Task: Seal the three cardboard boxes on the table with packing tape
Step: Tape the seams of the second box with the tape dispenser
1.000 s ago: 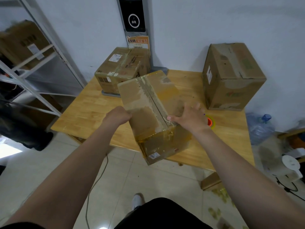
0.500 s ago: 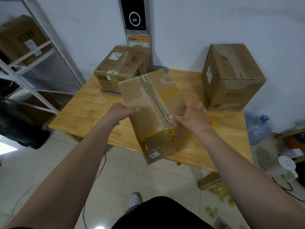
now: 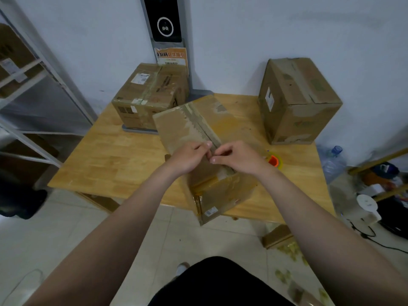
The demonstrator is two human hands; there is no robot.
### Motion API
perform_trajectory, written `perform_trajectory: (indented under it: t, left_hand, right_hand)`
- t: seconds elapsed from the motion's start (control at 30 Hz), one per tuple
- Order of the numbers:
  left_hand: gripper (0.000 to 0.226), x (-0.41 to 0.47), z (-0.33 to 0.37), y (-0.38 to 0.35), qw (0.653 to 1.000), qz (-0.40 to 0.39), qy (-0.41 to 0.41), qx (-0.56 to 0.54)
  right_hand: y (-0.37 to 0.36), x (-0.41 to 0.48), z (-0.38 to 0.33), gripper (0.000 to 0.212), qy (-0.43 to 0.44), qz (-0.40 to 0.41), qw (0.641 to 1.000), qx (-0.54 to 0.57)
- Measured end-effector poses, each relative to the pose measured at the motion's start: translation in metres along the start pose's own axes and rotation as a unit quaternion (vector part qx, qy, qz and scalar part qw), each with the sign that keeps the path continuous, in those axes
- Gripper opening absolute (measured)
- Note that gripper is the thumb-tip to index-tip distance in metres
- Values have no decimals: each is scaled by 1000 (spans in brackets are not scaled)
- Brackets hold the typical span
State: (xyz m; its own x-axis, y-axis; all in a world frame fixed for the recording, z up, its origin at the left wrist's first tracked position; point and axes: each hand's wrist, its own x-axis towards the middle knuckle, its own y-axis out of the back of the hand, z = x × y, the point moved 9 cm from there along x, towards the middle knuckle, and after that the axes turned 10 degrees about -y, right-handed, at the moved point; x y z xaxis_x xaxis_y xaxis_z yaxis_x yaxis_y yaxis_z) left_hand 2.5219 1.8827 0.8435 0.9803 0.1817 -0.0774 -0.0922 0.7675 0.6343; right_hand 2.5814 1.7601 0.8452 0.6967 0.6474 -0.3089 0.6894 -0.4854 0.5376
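Observation:
Three brown cardboard boxes stand on the wooden table (image 3: 114, 155). The near box (image 3: 194, 127) lies at an angle and overhangs the table's front edge; a strip of old tape runs along its top seam. My left hand (image 3: 187, 157) and my right hand (image 3: 238, 159) meet on top of it, fingers curled onto the seam, fingertips almost touching. A second box (image 3: 150, 93) with white labels sits at the back left. A taller box (image 3: 295, 100) stands at the back right. A tape roll (image 3: 273, 160) with an orange core lies just right of my right wrist.
A grey pillar with a dark screen (image 3: 164, 21) stands against the wall behind the table. White metal shelving (image 3: 33, 69) holds boxes at the left. At the right, the floor holds a water bottle (image 3: 333, 160), cables and clutter; a small box (image 3: 278, 236) lies under the table edge.
Both hands left the sides of the near box and came together on its top seam. The tape roll, earlier mostly hidden behind my right hand, now shows.

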Motion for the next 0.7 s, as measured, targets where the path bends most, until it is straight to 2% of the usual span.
perform_trajectory:
  t: [0.07,0.2,0.37,0.43,0.53,0.6,0.7]
  left_hand:
    - [50,4,0,0,1000,-13,-20,5]
    - [53,12,1,-6,998,-39,-40,6]
    - [53,19,7,-10,998,-45,-47,3]
    - [58,21,7,-13,998,-48,-26,-10]
    - [63,22,-1,-9,998,-19,47,-36]
    - [56,20,-9,-4,996,2,78,-35]
    - [45,16,-15,-6,997,-2,80,-22]
  right_hand:
    - [4,0,-1,13,-6,25,1000,17]
    - [2,2,4,18,-35,10,999,40]
    - [15,3,16,12,-68,47,995,61]
    - [21,2,22,10,-80,70,993,46]
    - [49,-2,34,11,-94,152,983,48]
    - [72,-4,47,21,-114,194,974,27]
    - [87,1,64,54,-182,185,965,-37]
